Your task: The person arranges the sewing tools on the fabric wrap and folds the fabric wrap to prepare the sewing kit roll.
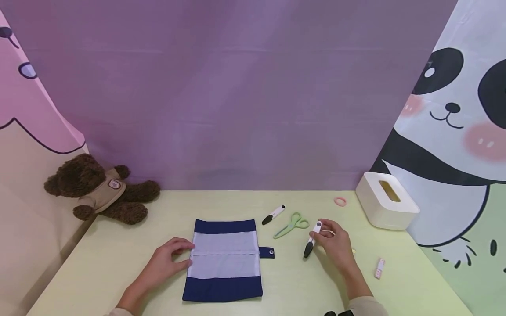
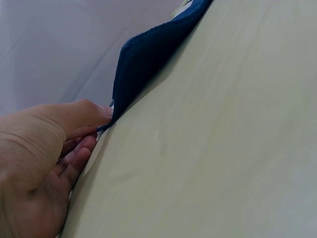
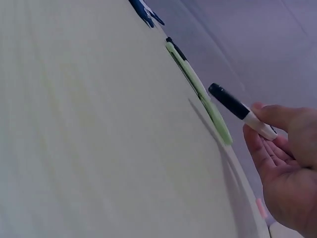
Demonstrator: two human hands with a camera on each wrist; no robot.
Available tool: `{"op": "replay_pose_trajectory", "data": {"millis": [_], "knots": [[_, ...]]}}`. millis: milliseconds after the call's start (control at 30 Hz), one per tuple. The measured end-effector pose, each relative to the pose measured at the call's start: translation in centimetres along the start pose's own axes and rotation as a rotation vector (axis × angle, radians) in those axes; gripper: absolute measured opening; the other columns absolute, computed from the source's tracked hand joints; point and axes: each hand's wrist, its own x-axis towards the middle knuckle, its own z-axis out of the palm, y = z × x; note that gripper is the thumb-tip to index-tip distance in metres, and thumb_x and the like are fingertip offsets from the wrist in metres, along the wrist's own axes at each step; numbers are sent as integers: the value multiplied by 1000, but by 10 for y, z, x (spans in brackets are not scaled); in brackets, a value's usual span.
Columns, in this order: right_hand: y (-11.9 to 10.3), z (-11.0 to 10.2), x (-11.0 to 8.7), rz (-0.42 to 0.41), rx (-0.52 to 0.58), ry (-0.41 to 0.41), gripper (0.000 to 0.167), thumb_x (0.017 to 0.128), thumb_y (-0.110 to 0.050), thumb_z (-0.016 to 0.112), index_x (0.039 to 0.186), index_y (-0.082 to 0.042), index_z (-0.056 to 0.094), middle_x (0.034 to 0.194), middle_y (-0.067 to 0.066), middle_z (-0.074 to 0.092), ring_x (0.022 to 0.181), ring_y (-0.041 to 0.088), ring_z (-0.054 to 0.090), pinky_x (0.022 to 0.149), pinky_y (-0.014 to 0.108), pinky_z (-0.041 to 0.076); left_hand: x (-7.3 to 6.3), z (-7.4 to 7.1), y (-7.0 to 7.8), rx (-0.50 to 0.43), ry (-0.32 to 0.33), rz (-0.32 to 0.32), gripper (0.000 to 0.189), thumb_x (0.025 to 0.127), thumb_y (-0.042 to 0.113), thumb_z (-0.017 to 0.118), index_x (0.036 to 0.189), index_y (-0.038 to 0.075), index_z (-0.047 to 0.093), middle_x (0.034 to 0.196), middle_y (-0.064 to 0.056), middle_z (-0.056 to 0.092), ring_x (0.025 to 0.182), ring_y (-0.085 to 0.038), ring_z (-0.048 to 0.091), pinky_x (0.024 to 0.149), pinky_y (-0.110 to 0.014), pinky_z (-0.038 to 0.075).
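An unfolded navy fabric pouch (image 1: 222, 289) with a pale lining and a snap tab (image 1: 267, 252) lies on the table. My left hand (image 1: 168, 262) pinches its left edge; in the left wrist view the thumb is above the navy fabric (image 2: 148, 59) and fingers are below. Between thumb and fingertips, my right hand (image 1: 335, 244) holds a slim white tool with a black cap (image 1: 309, 247) above the table, black end down. The right wrist view shows the black cap (image 3: 228, 100) clear of the fingers. What the capped tool is cannot be told.
Green scissors (image 1: 292, 225) and a similar black-capped white tool (image 1: 273, 215) lie between pouch and right hand. A pink ring (image 1: 340, 201), a white tissue box (image 1: 386, 202) and a small pink-and-white item (image 1: 379, 268) are at right. A teddy bear (image 1: 100, 191) sits back left.
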Motion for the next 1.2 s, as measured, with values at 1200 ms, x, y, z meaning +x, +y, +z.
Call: {"op": "replay_pose_trajectory", "data": {"millis": [1200], "knots": [[-108,202,18,-129,174,-338,47,90,-6,78,135,-8,62,115,15,66,93,14,69,88,33,60,5,-4,2,20,-32,-35,31,83,18,87,112,15,77,120,0,68,104,-17,66,92,-25,55]]}}
